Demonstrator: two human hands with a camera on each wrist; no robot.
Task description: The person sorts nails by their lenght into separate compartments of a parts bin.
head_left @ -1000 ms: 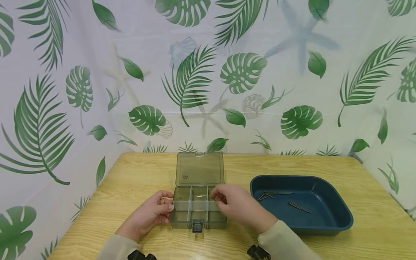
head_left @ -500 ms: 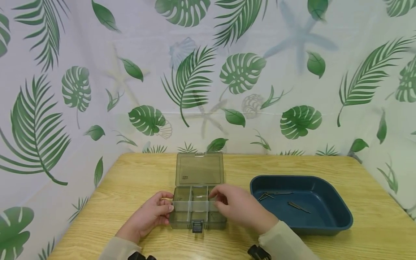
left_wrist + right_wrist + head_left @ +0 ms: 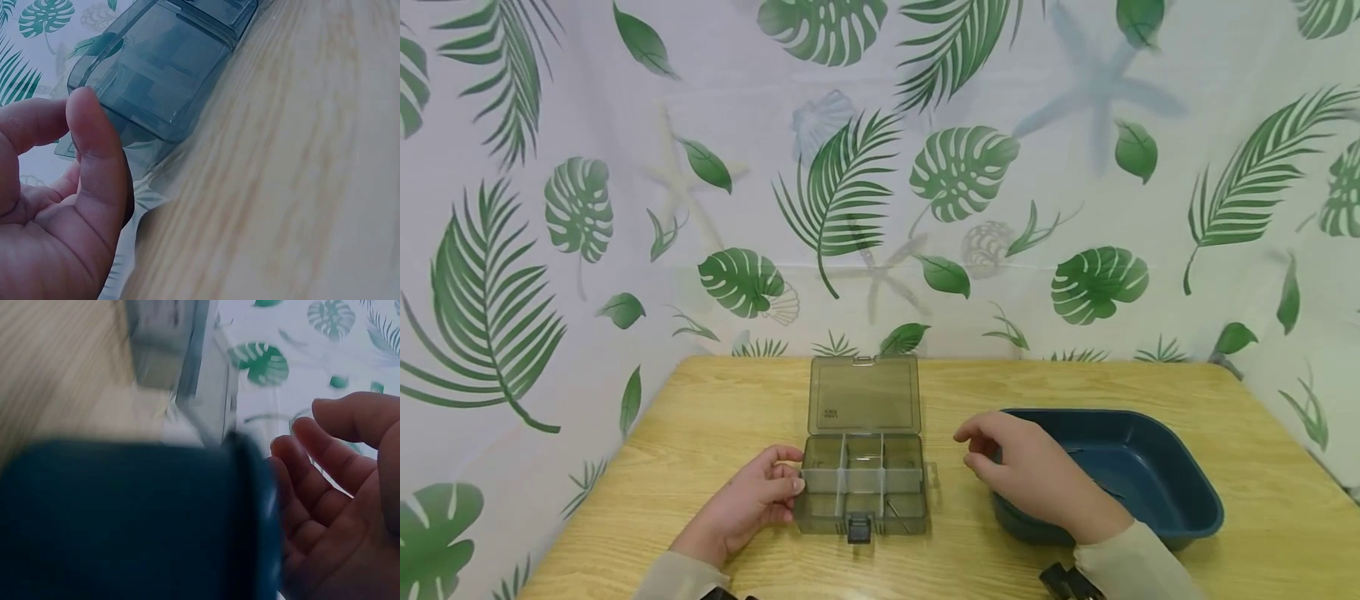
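Observation:
A smoky clear compartment box [image 3: 861,481] stands on the table with its lid [image 3: 864,396] raised at the back. My left hand [image 3: 752,500] holds the box's left side, thumb and index finger at its edge; the left wrist view shows the thumb [image 3: 94,137] by a box corner. One thin nail [image 3: 897,515] leans in the front right compartment, and a small shiny piece lies in the back middle one. My right hand [image 3: 1037,471], loosely bent and holding nothing, is over the left part of a dark blue tray [image 3: 1206,508]. It hides most of the nails [image 3: 1108,490] there.
The wooden table [image 3: 737,400] meets a leaf-printed cloth [image 3: 880,208] at the back and sides. A strip of table separates the box from the tray. A clear clasp [image 3: 932,475] sticks out from the box's right side.
My right hand has left the box and moved right, over the tray's left side. A nail now shows plainly in the front right compartment. My left hand has stayed at the box.

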